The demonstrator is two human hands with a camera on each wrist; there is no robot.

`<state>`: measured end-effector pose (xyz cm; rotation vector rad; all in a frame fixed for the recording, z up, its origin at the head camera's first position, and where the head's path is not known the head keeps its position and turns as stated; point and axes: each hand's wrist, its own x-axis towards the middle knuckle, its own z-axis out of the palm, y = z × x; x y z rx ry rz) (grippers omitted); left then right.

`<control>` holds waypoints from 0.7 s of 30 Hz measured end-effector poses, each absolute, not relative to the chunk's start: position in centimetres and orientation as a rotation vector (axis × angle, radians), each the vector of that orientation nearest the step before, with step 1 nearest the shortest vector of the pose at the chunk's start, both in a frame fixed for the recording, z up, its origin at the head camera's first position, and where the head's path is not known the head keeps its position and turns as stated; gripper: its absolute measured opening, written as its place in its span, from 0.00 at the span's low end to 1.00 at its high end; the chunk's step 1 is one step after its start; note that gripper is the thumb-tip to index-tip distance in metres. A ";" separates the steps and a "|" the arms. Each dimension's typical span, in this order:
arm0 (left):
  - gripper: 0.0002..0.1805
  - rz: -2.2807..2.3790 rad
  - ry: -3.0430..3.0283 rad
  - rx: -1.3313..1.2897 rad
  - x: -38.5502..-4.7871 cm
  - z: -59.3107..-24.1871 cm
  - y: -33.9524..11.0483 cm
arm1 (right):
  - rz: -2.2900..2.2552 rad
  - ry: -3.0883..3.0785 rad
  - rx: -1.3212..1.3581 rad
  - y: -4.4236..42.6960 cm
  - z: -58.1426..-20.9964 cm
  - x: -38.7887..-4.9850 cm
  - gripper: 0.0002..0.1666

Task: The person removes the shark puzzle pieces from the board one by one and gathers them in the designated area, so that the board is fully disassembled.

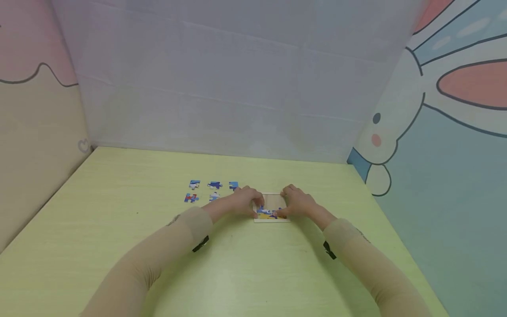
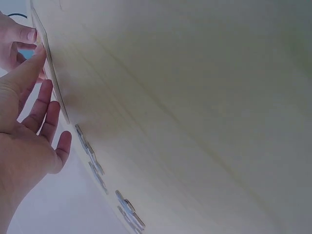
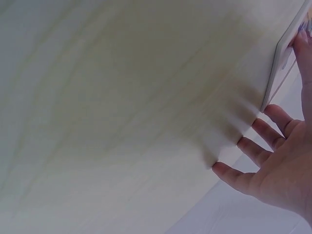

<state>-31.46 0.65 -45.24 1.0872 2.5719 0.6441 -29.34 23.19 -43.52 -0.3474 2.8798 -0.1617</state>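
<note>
Filling the lower head view, a yellow-green table (image 1: 237, 273) meets a pale wall (image 1: 222, 88) and, at right, a rabbit-painted wall (image 1: 447, 185); a part-filled puzzle tray (image 1: 273, 201) lies just right of centre between left hand (image 1: 242, 200) and right hand (image 1: 300, 204), loose pieces (image 1: 215, 185) leftward. Left wrist view, left edge: the left hand's relaxed, parted fingers meet the tray's edge, unclasped. Right wrist view, right edge: the right hand splays, clasping nothing, thumb on the tray, fingertips at the table.

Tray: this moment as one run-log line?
left hand: left side of tray | right hand: right side of tray | tray pieces: near part | loose pieces: left of tray
</note>
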 end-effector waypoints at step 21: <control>0.13 0.905 2.426 1.136 -31.4 -44.8 0.0 | -0.175 2.880 -0.337 23.1 -43.6 -29.3 0.48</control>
